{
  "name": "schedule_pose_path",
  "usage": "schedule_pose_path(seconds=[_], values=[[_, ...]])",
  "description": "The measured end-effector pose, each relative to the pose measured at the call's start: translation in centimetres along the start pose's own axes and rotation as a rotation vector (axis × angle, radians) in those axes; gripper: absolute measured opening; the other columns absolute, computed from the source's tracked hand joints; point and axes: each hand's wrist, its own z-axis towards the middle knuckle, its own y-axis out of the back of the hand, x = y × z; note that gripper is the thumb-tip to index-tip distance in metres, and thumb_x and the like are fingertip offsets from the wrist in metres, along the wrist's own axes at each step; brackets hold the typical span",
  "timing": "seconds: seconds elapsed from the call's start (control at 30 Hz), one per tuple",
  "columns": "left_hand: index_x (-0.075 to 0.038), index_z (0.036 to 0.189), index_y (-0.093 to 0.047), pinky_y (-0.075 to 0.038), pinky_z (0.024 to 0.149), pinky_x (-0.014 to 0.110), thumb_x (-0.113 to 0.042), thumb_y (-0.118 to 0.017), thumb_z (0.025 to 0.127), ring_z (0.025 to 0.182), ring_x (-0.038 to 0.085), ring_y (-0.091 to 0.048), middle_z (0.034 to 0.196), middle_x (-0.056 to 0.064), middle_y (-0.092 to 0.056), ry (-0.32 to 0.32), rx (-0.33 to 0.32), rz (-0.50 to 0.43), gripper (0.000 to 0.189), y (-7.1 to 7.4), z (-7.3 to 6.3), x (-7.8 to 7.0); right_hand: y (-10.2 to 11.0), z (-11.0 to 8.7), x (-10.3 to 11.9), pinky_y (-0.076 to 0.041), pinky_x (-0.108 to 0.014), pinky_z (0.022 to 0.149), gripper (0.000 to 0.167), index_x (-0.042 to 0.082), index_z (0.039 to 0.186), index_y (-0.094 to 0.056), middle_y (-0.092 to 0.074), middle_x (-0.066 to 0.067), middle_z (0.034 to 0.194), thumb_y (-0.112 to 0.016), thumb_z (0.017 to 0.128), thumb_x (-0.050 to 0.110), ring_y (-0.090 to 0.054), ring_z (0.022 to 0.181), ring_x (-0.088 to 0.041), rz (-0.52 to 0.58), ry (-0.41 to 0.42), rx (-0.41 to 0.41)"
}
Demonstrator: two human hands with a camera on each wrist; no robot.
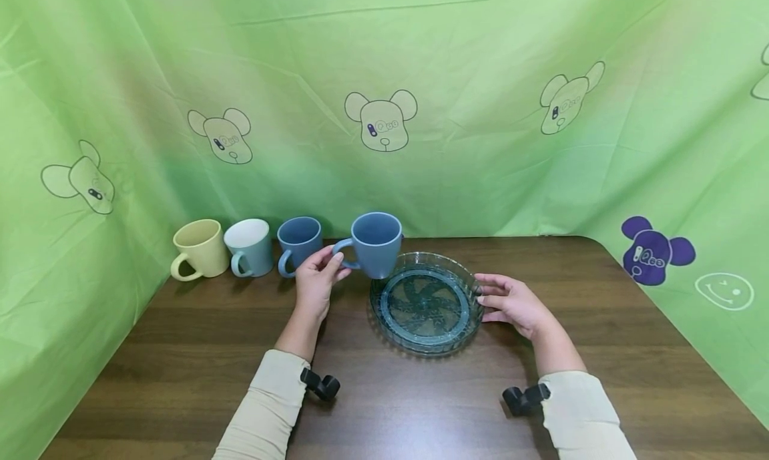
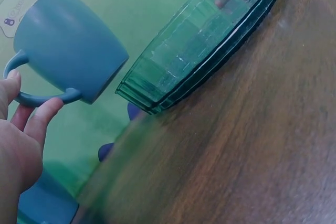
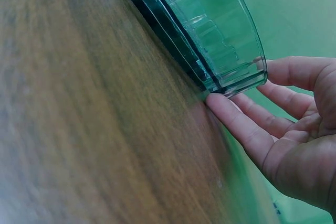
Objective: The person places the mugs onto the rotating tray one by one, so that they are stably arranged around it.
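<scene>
Blue mug [image 1: 376,246] hangs roughly upright above the counter [image 1: 414,413], near the left side of a glass dish [image 1: 426,306]; the left hand [image 1: 315,283] pinches its handle with thumb and fingers; the right hand [image 1: 515,305], fingers fairly straight, touches the dish's right edge; three other mugs [image 1: 251,254] stand leftward.

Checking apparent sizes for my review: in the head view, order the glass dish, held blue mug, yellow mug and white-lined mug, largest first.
1. Glass dish
2. Held blue mug, perhaps enlarged by nearness
3. Yellow mug
4. White-lined mug, slightly smaller
</scene>
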Motion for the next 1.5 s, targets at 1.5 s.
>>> schedule_pose_path(seconds=[1.5], values=[[0.018,0.11,-0.064,-0.061,0.071,0.028,0.011,-0.069,0.084,0.077,0.012,-0.065,0.09,0.01,-0.068,0.064,0.089,0.139,0.027,-1.9,-1.7,2.1,-0.2,-0.1,0.3,-0.06,-0.038,0.078,0.06,-0.012,0.146,-0.025,-0.033,-0.04,0.141,-0.055,0.095,-0.004,-0.062,0.096,-0.012,0.009,0.0,0.016]])
